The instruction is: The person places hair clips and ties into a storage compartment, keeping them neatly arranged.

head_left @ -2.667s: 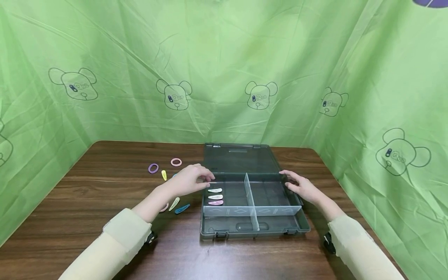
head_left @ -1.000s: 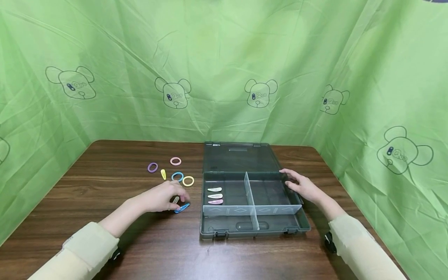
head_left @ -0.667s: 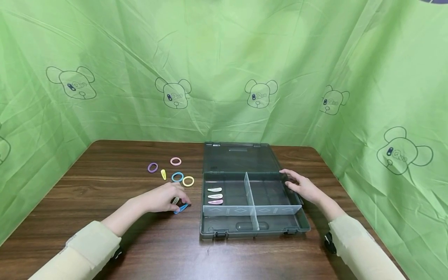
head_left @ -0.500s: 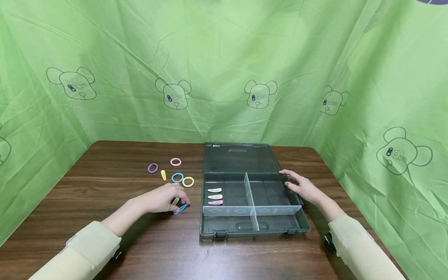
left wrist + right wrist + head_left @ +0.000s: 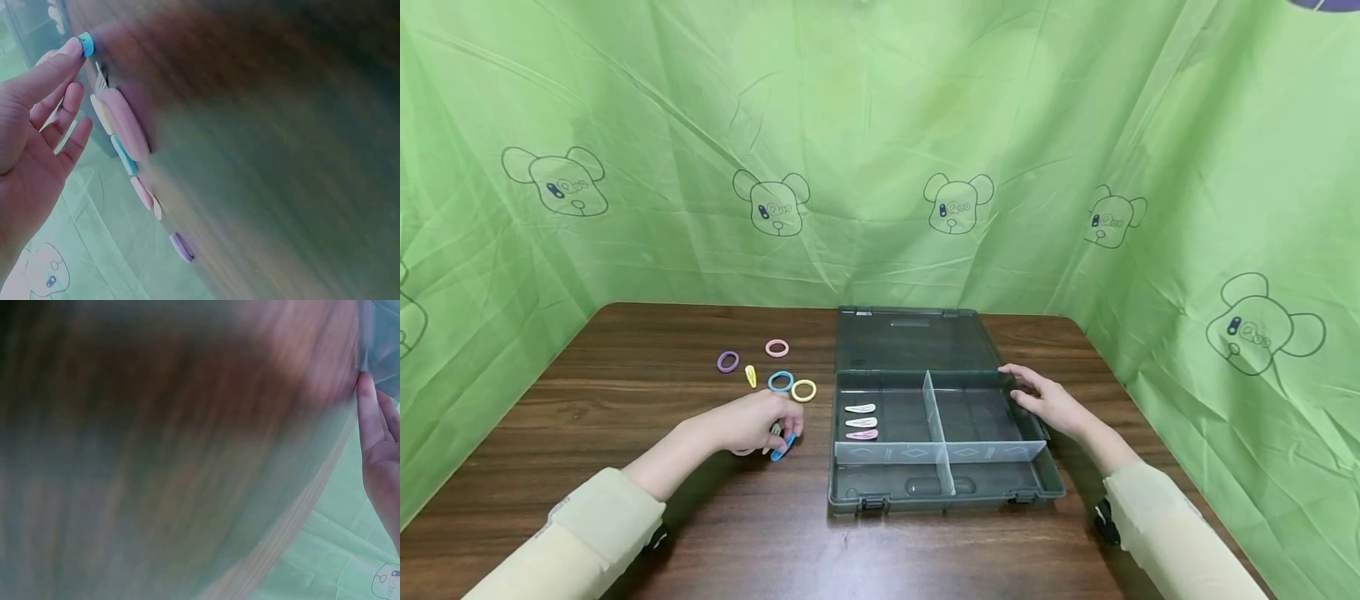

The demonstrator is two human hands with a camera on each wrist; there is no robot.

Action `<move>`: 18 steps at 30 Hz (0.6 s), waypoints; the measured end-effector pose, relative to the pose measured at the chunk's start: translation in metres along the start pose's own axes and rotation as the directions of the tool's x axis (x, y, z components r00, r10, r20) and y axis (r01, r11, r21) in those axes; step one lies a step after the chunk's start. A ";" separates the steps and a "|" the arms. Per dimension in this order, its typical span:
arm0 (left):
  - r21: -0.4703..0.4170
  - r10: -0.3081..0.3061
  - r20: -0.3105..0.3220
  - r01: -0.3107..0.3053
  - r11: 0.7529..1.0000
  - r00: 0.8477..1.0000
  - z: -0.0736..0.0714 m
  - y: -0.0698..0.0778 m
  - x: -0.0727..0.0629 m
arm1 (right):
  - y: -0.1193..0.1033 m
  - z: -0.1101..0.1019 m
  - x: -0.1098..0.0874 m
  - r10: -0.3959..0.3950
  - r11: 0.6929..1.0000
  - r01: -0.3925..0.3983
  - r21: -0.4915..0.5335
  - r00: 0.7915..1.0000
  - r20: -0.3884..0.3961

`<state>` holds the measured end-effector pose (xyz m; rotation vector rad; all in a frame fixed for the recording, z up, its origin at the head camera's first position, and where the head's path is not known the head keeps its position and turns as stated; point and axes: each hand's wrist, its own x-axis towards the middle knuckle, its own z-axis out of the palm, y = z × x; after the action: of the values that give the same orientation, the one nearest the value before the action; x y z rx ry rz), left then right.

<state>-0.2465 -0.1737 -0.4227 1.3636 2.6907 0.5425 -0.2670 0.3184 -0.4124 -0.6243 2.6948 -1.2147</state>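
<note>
My left hand (image 5: 752, 422) pinches a blue snap hair clip (image 5: 779, 451) between thumb and fingertips, low over the table left of the box. In the left wrist view the blue clip's end shows at the thumb tip. A pale clip and a pink hair ring (image 5: 125, 125) lie under this hand, partly hidden in the head view. My right hand (image 5: 1051, 404) rests on the right rim of the open grey divided box (image 5: 988, 417), fingers fairly straight. White, pale and pink hair clips (image 5: 862, 434) lie in a row in the back left compartment.
Beyond the left hand lie purple (image 5: 727, 362), pink (image 5: 777, 348), blue (image 5: 781, 382) and yellow (image 5: 803, 391) hair rings, plus a yellow clip (image 5: 751, 377). The box lid (image 5: 913, 337) lies folded back. A green curtain (image 5: 880, 150) surrounds the brown table (image 5: 880, 550).
My left hand has moved from the box's left side down to the table and taken hold of the blue clip, turning it steeper. The right hand stays on the box rim.
</note>
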 end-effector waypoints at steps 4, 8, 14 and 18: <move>-0.014 -0.002 -0.003 0.002 1.000 1.000 -0.004 -0.001 0.001 | 0.000 0.000 0.000 0.002 1.000 -0.002 -0.003 1.000 0.001; -0.026 -0.011 -0.014 0.011 1.000 1.000 -0.008 0.001 0.000 | 0.000 0.000 0.000 0.003 1.000 -0.003 -0.008 1.000 0.005; -0.030 -0.009 -0.022 0.009 1.000 1.000 -0.015 0.004 -0.002 | -0.001 -0.001 0.000 0.005 1.000 -0.005 -0.013 1.000 0.015; -0.012 -0.002 -0.044 0.001 1.000 0.999 -0.021 0.006 -0.001 | 0.000 -0.001 0.000 0.005 1.000 -0.005 -0.018 1.000 0.019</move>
<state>-0.2458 -0.1772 -0.4009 1.3628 2.7182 0.5948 -0.2671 0.3188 -0.4120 -0.6280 2.6927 -1.1787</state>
